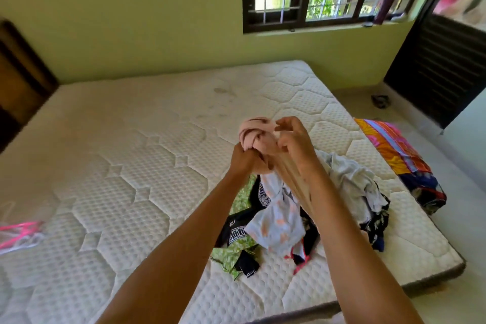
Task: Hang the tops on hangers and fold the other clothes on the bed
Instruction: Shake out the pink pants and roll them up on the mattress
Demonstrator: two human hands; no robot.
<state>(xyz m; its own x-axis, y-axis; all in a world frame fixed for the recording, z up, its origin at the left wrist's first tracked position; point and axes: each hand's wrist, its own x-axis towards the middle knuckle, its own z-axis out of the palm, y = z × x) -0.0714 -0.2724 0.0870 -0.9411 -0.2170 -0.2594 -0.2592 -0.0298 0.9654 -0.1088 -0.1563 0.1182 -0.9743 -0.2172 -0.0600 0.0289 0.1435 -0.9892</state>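
Left hand (243,158) fisted round bunched pink garment (256,137), held above clothes pile (302,208) at bed's (131,166) right near part. Right hand (295,144) fingers curled, pinching its stretched fabric. Hangers (18,234) far left.

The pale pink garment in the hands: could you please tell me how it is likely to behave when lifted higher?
The pale pink garment will probably be floppy: it bunches where the left hand grips it, and a strip stretches down under the right hand. It seems light, held clear of the clothes pile. It may be tangled, since it looks knotted.
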